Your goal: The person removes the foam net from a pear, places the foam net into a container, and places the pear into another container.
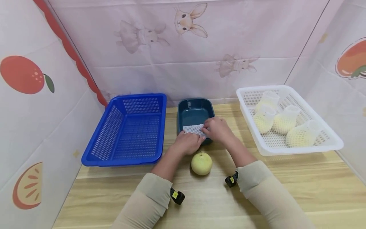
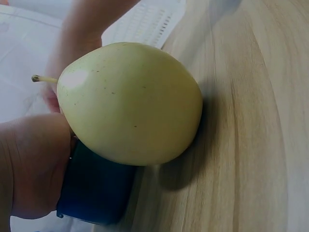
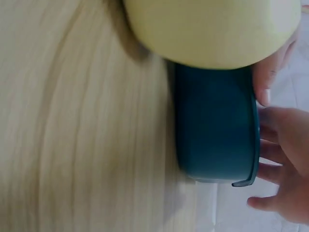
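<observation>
Over the near end of a dark teal dish (image 1: 195, 116), both hands are at a white foam net sleeve (image 1: 193, 128). My left hand (image 1: 189, 142) holds the sleeve's near side, its fingers partly hidden by the sleeve and dish. At the sleeve's right end, my right hand (image 1: 218, 129) pinches it with the fingertips; in the right wrist view that hand (image 3: 289, 159) points its fingers down behind the dish's rim. A yellow-green pear (image 1: 201, 163) stands on the table just in front of the dish, stem up. The pear (image 2: 130, 104) fills much of the left wrist view.
A blue slotted basket (image 1: 134, 136) stands to the left of the dish. To the right, a white slotted basket (image 1: 263, 149) holds several pears in foam net sleeves (image 1: 303, 135). A printed cloth wall (image 1: 200, 82) rises behind the wooden table (image 1: 206, 206).
</observation>
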